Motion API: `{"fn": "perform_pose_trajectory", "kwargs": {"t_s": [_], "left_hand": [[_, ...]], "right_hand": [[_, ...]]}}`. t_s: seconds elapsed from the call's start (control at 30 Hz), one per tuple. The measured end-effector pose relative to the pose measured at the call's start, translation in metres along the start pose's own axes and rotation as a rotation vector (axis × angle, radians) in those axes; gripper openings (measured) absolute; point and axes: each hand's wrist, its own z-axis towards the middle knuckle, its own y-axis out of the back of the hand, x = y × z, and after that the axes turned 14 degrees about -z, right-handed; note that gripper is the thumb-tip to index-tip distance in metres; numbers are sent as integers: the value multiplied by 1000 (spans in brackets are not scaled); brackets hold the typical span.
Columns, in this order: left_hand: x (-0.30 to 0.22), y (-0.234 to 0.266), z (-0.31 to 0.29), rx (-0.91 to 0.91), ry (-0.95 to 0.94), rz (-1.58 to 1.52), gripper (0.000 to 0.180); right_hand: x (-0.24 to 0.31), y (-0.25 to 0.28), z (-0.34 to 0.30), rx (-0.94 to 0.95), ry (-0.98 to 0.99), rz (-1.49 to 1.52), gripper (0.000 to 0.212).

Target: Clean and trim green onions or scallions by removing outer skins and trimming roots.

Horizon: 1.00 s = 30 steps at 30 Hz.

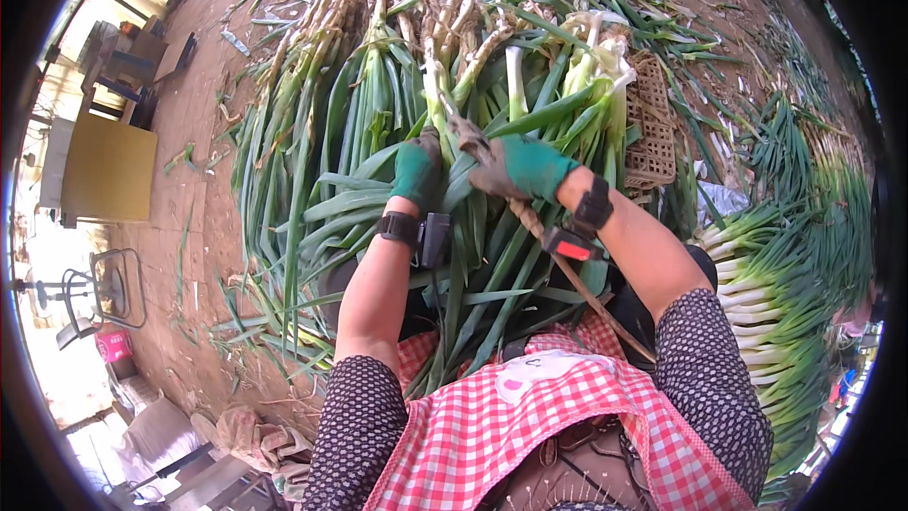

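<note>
My left hand [417,170], in a green glove with dirty grey fingers, is closed round a leek [432,80] whose pale shank points away from me. Its green leaves trail down over my lap. In the same kind of glove, my right hand [523,167] is closed on a taped hose [528,219] with a slim nozzle. The nozzle's tip comes close to the leek's shank, just right of my left hand. From under the right hand the hose runs down toward my right side. Unpeeled leeks [307,85] with soil-covered roots lie in a heap before me.
Peeled leeks [757,312] with white shanks lie stacked on the right. A brown plastic crate [651,123] stands beside the heap. Leaf scraps [700,9] litter the far ground. On the left are a yellowish panel [109,168] and a metal-framed stand [118,289].
</note>
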Motion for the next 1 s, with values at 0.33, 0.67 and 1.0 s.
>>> {"fn": "perform_pose_trajectory", "kwargs": {"t_s": [0.33, 0.67, 1.0], "left_hand": [[19, -13, -9, -87, -146, 186, 15], [-2, 15, -22, -64, -256, -168, 17], [-186, 56, -8, 438, 357, -1152, 35]], "right_hand": [[6, 33, 75, -67, -92, -25, 46], [-11, 22, 35, -67, -15, -29, 48], [-85, -54, -143, -105, -150, 322, 32]]}}
